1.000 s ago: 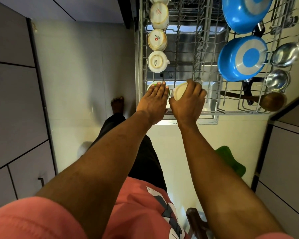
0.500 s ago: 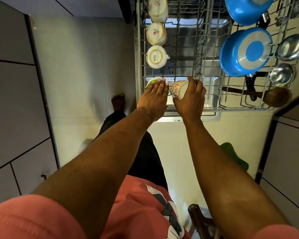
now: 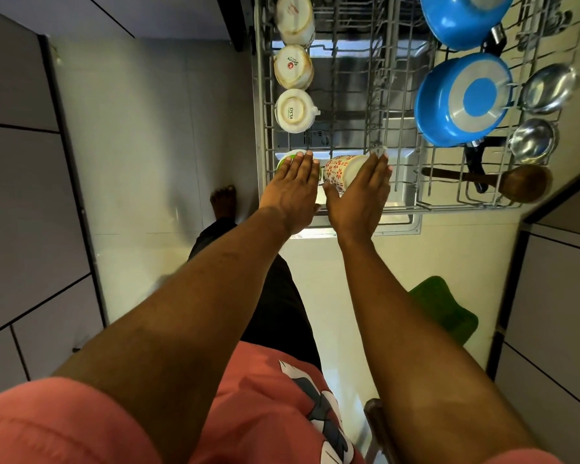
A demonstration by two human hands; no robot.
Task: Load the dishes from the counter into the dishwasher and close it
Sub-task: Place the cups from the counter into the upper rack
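Mug with the red flower print (image 3: pixel 339 174) is lying on its side at the near edge of the pulled-out rack (image 3: pixel 426 205), between my two hands. My right hand (image 3: pixel 359 195) is lying flat across the mug's right side with fingers straight, gripping nothing. My left hand (image 3: pixel 293 192) is likewise spreading flat, fingers straight, over a green-rimmed cup (image 3: pixel 283 160) just beside the mug. I am judging the loading to be well along. Three pale cups (image 3: pixel 293 110) are sitting upturned in a row down the rack's left side, and two blue pans (image 3: pixel 462 98) are leaning on the right, with two steel bowls (image 3: pixel 533 140) and a wooden ladle (image 3: pixel 519 182) beyond them. The mug is looking unsettled to me, so I am expecting to tip it mouth-down. The counter is lying outside my view, so I am not able to tell whether more dishes are waiting. I am counting sliding the rack in and shutting the dishwasher door (image 3: pixel 399 227) as not yet done.
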